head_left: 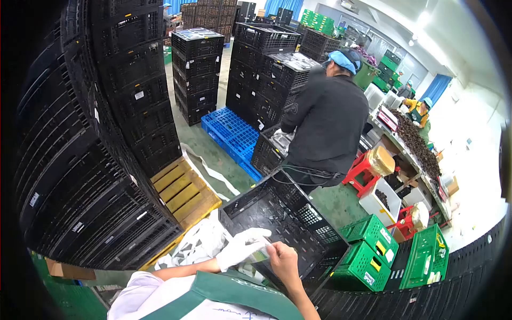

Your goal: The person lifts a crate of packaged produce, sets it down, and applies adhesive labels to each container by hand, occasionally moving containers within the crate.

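Observation:
My left hand (241,249), in a white glove, grips one side of a small clear packet with green print (260,254). My bare right hand (284,260) pinches the packet's other edge between thumb and fingers. What the packet contains is too small to make out. Both hands are at the near side of a black plastic crate (266,210), whose bottom shows. Close to my body, partly hidden under my forearms, are more clear and green packets (246,271).
Tall stacks of black crates (144,90) rise at left beside a yellow wooden pallet (184,194). Ahead, a co-worker in dark clothes (330,117) bends over another crate by a blue pallet (232,133). Green crates (368,250) and red stools (362,173) stand at right.

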A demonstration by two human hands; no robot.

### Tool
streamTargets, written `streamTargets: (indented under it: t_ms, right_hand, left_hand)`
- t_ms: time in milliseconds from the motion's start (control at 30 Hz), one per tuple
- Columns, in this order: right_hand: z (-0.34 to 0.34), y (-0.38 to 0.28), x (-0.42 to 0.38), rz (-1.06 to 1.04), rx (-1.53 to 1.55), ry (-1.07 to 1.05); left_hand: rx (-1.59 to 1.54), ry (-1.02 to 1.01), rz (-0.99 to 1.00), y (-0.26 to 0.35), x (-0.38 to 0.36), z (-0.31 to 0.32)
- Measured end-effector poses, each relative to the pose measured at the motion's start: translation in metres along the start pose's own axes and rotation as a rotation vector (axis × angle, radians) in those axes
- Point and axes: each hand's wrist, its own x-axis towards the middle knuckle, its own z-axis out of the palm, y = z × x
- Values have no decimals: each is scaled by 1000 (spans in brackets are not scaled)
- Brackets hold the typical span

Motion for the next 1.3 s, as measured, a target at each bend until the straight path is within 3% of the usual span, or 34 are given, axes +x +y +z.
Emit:
streamTargets:
  t_ms: [33, 100, 167, 200, 233, 300, 433, 500, 633, 700, 767, 800, 833, 900, 1033, 1167, 1233, 1300]
  right_hand:
    - [-2, 3, 1, -3, -3, -4]
    - [-3, 10, 0, -1, 13, -27]
    - [-2, 5, 3, 37, 110, -47]
    - [-4, -1, 5, 53, 133, -64]
    - [-3, -1, 7, 56, 134, -73]
    - [-1, -1, 10, 63, 126, -134]
    - [5, -15, 17, 28, 23, -126]
    - [10, -21, 19, 50, 61, -113]
    - [15, -34, 19, 164, 43, -125]
    - [17, -35, 18, 214, 39, -151]
    - [18, -35, 17, 199, 2, -245]
    - [20, -37, 15, 83, 6, -163]
    - [21, -38, 15, 93, 4, -153]
    - [21, -40, 15, -165, -148, -74]
    - [14, -46, 17, -267, -250, -19]
    - [-3, -48, 20, -248, -261, 90]
    - [-9, -43, 20, -267, -264, 133]
    - [-20, -37, 19, -239, -266, 133]
  left_hand:
    - [-92, 59, -4, 6, 0, 7]
    - [32, 55, 20, -15, 2, 5]
    - [-47, 54, -130, -29, 1, 3]
    - [144, 86, -144, 3, -6, 1]
    - [141, 92, -151, 0, -6, 1]
    - [105, 109, 5, -9, -7, -3]
    - [12, 72, 61, -6, -6, -14]
    - [96, 66, -179, -11, -10, -25]
    - [218, 29, -142, -23, -11, -38]
    - [214, -86, -209, -28, -9, -43]
    - [110, -76, -109, -29, -5, -41]
    - [7, -56, -6, -29, -3, -39]
    - [7, -70, -7, -26, 0, -41]
    - [-192, -250, -33, -14, 7, -46]
    - [-263, -338, -29, 2, 7, -45]
    - [31, -265, 93, -5, -5, -42]
    - [21, -413, -302, -8, -10, -44]
    - [-11, -401, -400, -14, -13, -43]
